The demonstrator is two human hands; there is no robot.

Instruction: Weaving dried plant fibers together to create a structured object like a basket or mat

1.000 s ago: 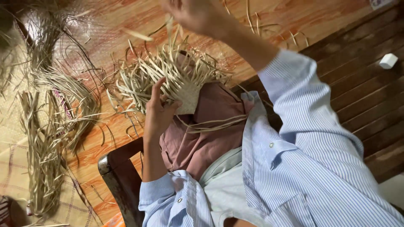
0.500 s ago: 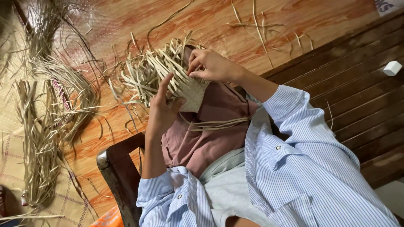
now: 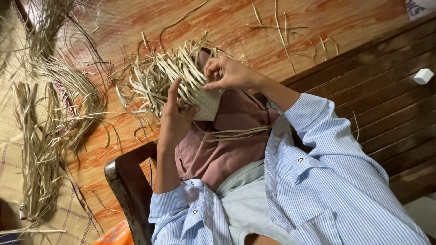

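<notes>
We hold a half-woven piece of pale straw strips (image 3: 184, 84) up over our lap, above the pink-brown cloth (image 3: 227, 140) on our knees. Its lower corner is a tight, flat weave; the rest fans out toward the upper left in loose strip ends, and we cannot make out where the woven part stops under the tangle.

Our left hand (image 3: 175, 120) supports the piece from below, thumb pressed against the woven corner and one finger stretched up along the strips; the other fingers are hidden behind the weave. Our right hand (image 3: 227, 75) sits at the piece's right edge, fingers curled and pinching strips there, though exactly which strip is caught is too fine to tell. Both arms are in blue striped sleeves (image 3: 327, 181), the right one cut off by the lower edge of the view.

A few long strips (image 3: 236, 133) trail from the piece across the cloth. Below our left forearm a dark wooden chair frame (image 3: 129, 190) shows only in part. On the orange wood-patterned floor (image 3: 281, 27) lie scattered strips (image 3: 290, 31), and at the left a big heap of loose straw (image 3: 45, 136) spreads onto a checked mat (image 3: 68, 218). A small white block (image 3: 423, 75) rests on the dark slatted wood (image 3: 386, 113) at the right.
</notes>
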